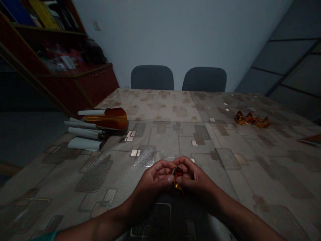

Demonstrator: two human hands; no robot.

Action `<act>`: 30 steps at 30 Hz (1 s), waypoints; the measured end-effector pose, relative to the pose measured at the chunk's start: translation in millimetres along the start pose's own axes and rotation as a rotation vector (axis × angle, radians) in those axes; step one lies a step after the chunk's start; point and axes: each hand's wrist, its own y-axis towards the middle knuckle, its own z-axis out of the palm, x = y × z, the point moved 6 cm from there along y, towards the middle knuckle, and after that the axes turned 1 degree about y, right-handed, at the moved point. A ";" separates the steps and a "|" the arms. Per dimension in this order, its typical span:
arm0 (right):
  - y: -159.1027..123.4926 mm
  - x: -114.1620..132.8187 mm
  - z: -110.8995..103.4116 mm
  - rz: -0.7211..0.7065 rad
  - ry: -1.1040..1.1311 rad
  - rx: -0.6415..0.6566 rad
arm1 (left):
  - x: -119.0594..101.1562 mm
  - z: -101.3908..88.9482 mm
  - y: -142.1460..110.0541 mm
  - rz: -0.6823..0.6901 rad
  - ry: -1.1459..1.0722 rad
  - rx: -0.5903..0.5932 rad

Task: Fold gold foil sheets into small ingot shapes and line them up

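Close to the near edge of the table, my left hand (160, 174) and my right hand (192, 175) meet around a small piece of shiny orange-gold foil paper (178, 172). The piece looks curled or folded, and both thumbs press on it from the near side. Fingers of both hands are closed about it, hiding much of its shape. Several folded orange foil pieces (252, 119) lie in a row at the right of the table. To the left rests a curved sheet of orange foil paper (116, 118) beside rolled sheets with pale backs (85, 143).
A patterned cloth covers the table (173, 107). Two grey chairs (152, 77) stand at its far side against the wall. A reddish wooden cabinet (97, 83) with shelves is at the left. Another flat orange piece (311, 139) lies at the right edge.
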 end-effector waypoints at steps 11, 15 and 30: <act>-1.5 0.7 -1.8 -0.057 -0.042 0.033 | 2.1 -1.1 4.8 -0.006 0.023 -0.065; -8.3 10.1 -6.5 -0.079 -0.131 0.050 | 0.1 -10.3 4.3 0.037 -0.033 -0.133; -1.0 3.7 -2.3 -0.070 -0.075 -0.025 | -2.0 -4.8 5.2 0.062 0.023 -0.096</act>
